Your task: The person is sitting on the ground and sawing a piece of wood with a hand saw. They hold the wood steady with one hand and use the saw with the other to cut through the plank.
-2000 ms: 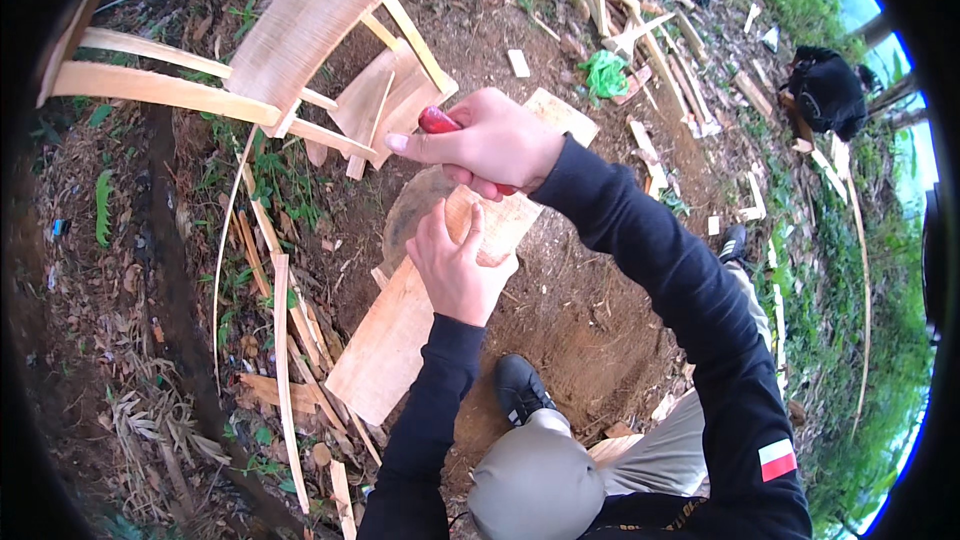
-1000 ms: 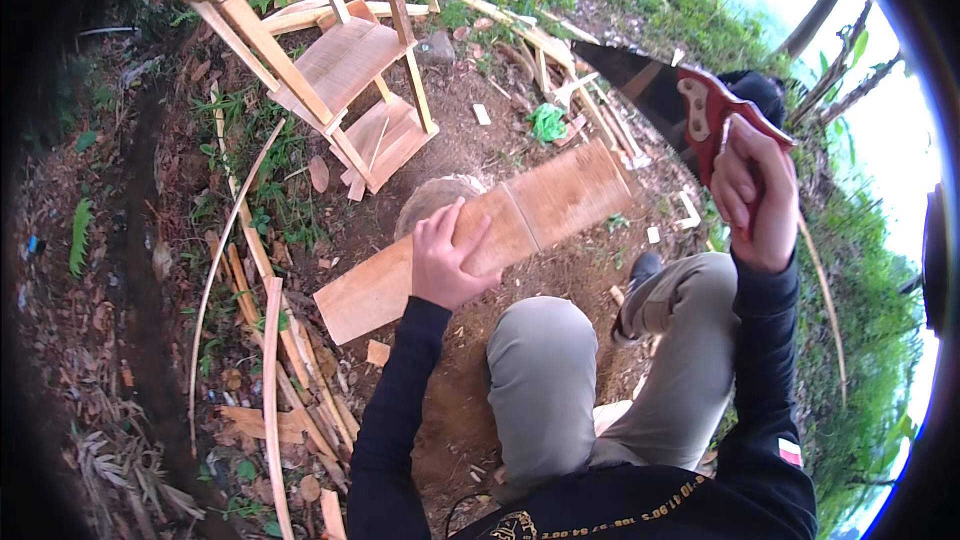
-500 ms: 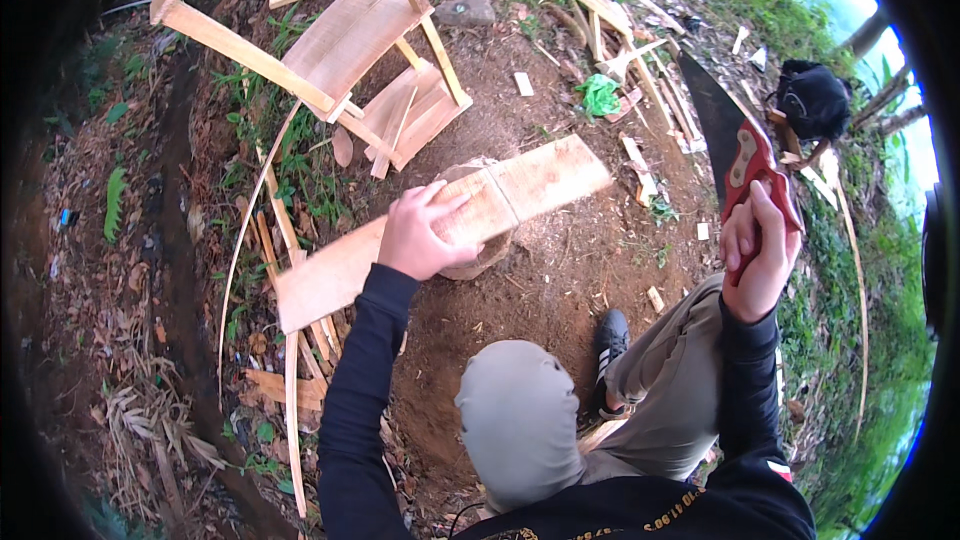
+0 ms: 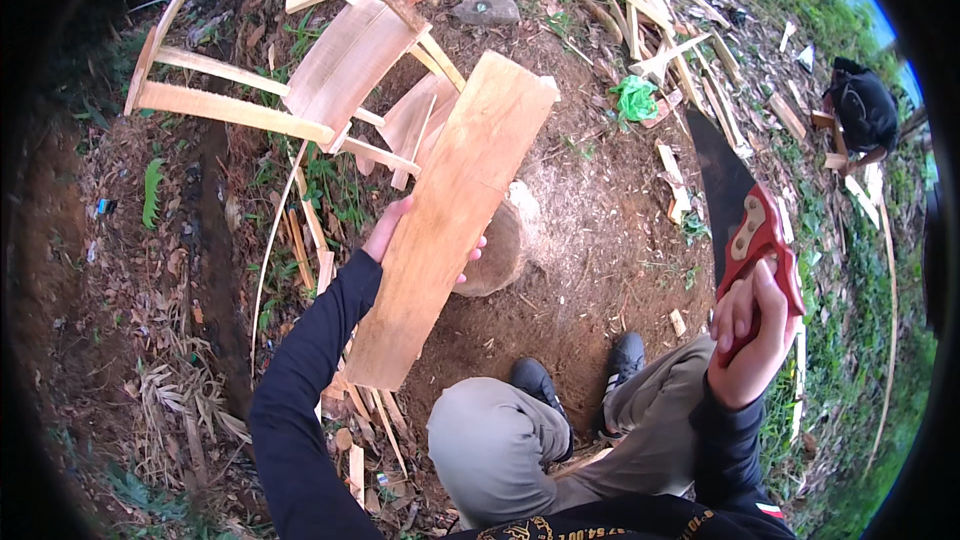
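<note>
A light wooden board (image 4: 440, 240) is raised at a slant above the round tree stump (image 4: 497, 252). My left hand (image 4: 387, 228) grips it from beneath, with the thumb side at its left edge and fingertips showing at its right edge; the rest of the hand is behind the wood. A faint line crosses the board's upper half. In my right hand (image 4: 750, 332), out to the right, is a handsaw (image 4: 757, 235) with a red handle and a dark blade pointing up and away. The blade is apart from the board.
An unfinished wooden chair (image 4: 350, 55) stands at the far left, close to the board's upper end. Scrap wood sticks (image 4: 720, 105), a green plastic bag (image 4: 635, 98) and a grey rock (image 4: 487, 7) lie on the soil. A dark backpack (image 4: 862, 105) sits far right.
My left hand has lifted the board off the stump and swung it from lying crosswise to a steeper slant, moving its grip underneath. The saw stays in my right hand, slightly lower.
</note>
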Tool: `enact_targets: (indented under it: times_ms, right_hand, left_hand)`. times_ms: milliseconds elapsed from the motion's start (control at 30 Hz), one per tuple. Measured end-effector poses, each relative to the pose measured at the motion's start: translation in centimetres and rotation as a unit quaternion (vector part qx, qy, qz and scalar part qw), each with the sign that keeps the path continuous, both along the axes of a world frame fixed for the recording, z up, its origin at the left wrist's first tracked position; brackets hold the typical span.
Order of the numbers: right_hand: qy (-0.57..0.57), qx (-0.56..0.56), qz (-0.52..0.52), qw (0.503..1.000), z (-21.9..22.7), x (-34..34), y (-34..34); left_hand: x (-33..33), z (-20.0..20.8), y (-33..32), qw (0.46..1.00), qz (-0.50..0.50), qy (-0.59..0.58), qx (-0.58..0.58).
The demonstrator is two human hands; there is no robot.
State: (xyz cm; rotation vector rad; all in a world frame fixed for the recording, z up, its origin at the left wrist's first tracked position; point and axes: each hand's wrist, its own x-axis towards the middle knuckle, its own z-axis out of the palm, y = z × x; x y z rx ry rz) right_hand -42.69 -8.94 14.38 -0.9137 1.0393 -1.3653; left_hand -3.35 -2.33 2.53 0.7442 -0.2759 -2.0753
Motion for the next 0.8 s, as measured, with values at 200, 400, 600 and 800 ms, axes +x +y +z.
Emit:
enact_targets:
  times_ms: [200,400,600,800]
  right_hand:
    - [-0.056,0.001,-0.006,0.998,1.4,-2.2,2.6]
    - [-0.009,-0.039,0.038,0.998,0.7,-3.2,2.0]
    - [0.109,-0.121,0.137,0.977,-1.9,-5.6,3.0]
    - [0.305,-0.118,0.174,0.929,-5.6,-5.0,6.3]
  left_hand:
    - [-1.3,0.2,0.1,1.000,-0.010,-0.017,0.014]
    - [-5.3,-1.8,0.1,0.587,0.038,-0.770,-0.247]
    - [-7.0,-9.0,0.7,0.319,0.062,-0.898,-0.297]
    - [-7.7,-10.3,0.0,0.374,0.090,-0.882,-0.273]
